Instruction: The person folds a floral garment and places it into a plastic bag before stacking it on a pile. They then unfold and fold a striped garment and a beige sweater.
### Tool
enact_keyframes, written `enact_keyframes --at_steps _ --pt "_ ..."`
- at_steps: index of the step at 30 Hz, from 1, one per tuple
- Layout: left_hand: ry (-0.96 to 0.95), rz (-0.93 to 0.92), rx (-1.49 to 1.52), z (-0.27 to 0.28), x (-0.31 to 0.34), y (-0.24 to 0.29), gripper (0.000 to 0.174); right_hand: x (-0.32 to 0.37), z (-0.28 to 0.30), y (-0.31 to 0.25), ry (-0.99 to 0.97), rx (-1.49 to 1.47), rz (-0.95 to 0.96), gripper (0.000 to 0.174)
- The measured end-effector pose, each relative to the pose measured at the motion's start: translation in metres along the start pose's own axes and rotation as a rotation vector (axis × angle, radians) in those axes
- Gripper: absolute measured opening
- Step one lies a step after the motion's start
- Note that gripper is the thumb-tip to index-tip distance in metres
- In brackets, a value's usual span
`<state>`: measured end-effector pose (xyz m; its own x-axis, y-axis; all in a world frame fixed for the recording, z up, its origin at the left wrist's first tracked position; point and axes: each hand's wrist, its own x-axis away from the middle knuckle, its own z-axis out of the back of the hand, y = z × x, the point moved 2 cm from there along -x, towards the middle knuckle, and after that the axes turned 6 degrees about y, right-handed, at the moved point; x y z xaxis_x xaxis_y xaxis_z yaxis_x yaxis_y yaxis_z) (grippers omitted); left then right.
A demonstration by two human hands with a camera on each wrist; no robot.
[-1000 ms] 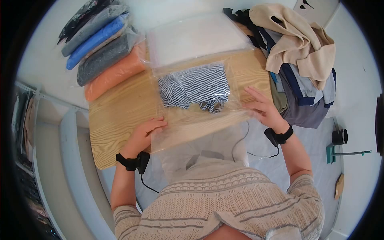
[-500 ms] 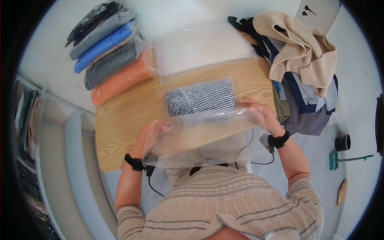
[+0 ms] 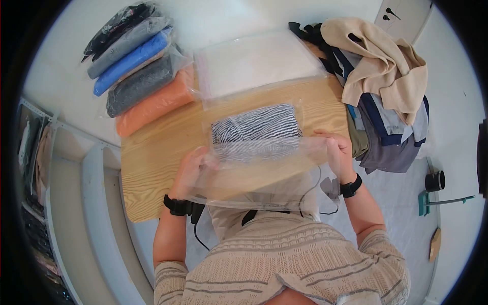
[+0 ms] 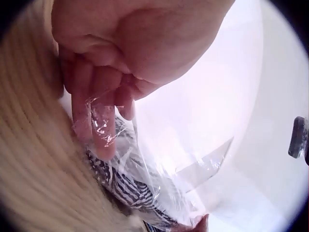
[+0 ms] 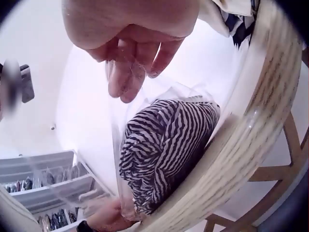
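Pinching a bag (image 3: 244, 175) overhanging the table edge (image 3: 143, 212), both hands (image 3: 192, 170) (image 3: 339, 150) have bare wood (image 3: 155, 162) leftward.

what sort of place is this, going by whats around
Probably a small packing room for clothes: bagged clothes are stacked at the left of the table, loose clothes are piled at its right, and a striped garment lies inside a clear bag.

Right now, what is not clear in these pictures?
Left hand, head view: details blurred behind the clear bag.
Striped fabric, head view: near edge veiled by that bag.
Shelved items, right wrist view: too small to identify.
Dark object, head view: cut off by right edge.
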<state>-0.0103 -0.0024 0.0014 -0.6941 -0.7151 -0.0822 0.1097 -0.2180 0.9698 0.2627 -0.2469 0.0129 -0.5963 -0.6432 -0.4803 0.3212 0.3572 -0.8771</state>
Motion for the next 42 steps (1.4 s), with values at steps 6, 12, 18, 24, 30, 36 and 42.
enact_keyframes --at_steps 6,12,18,24,30,36,42 --pt "-0.002 0.269 -0.048 0.009 -0.002 -0.007 0.032 -0.006 -0.012 -0.004 0.272 0.264 -0.323 0.038" --pt "0.003 0.124 -0.164 0.003 -0.004 0.001 0.029 0.001 -0.004 0.027 0.261 0.255 -0.588 0.034" --pt "-0.054 0.294 0.021 -0.004 -0.001 0.019 0.016 0.002 -0.005 0.000 0.130 -0.008 -0.459 0.008" --pt "-0.408 0.045 -0.100 0.008 0.008 0.051 0.043 -0.015 0.004 -0.030 -0.370 -0.061 -0.091 0.017" --pt "-0.554 -0.040 -0.042 0.024 0.014 0.032 0.043 -0.007 0.020 -0.031 -0.512 -0.077 -0.253 0.011" --pt "-0.472 -0.156 -0.710 0.004 -0.008 0.064 0.043 0.004 0.005 -0.014 0.098 0.022 -0.474 0.034" --pt "-0.223 0.334 -0.139 -0.004 -0.018 0.034 0.075 0.001 -0.008 -0.008 0.321 0.005 -0.663 0.041"
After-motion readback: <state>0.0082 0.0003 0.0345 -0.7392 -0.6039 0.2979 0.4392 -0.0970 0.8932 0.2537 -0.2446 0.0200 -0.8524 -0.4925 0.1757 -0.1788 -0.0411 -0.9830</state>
